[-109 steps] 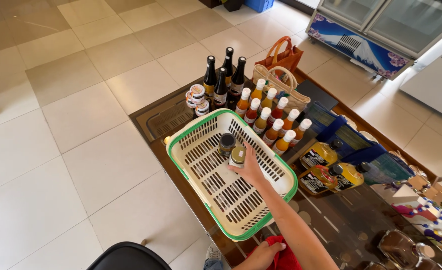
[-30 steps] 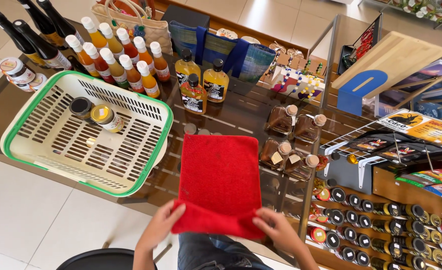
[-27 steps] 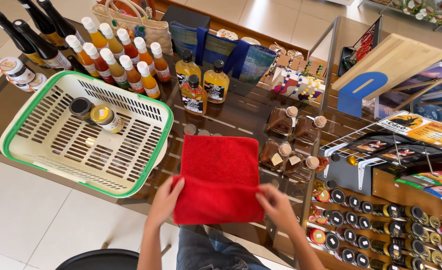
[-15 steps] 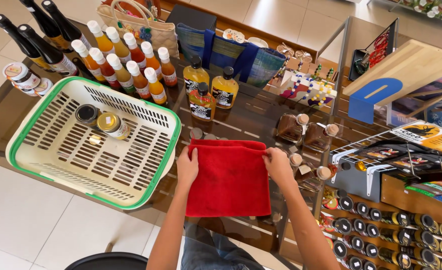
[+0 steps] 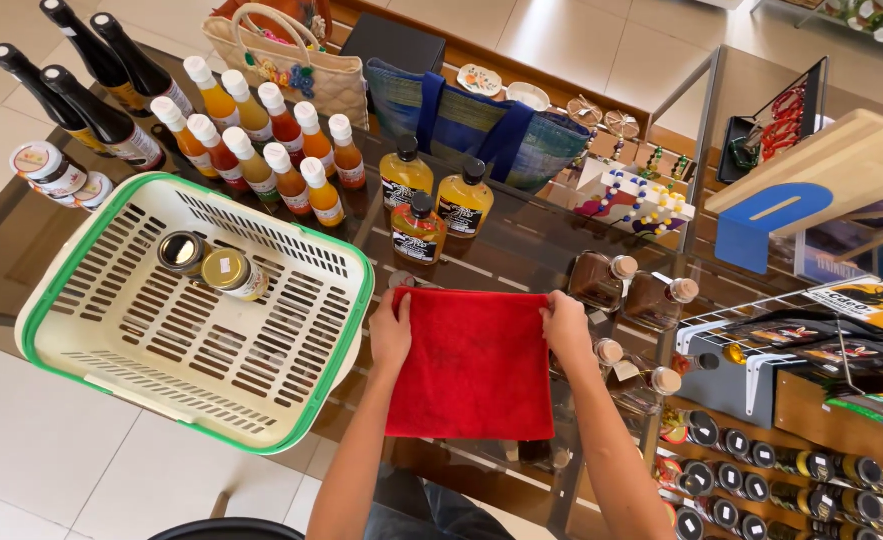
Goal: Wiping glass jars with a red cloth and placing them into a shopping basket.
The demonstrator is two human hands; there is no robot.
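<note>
- Fingers of the left hand pinch the far left corner of the red cloth, and those of the right hand pinch the far right corner, so the cloth lies stretched flat between them over the glass tabletop
- Just left of the left fingers sits the white basket with a green rim, two lidded jars inside; keeping the cloth's edge off that rim looks wise
- Beyond the fingers stand three squat yellow bottles, near enough that a push forward could knock them
- Right of the right fingers lie small corked bottles, almost touching the cloth's corner
- Even tension at both corners and short, flat strokes toward the body seem the safest way to wipe
</note>
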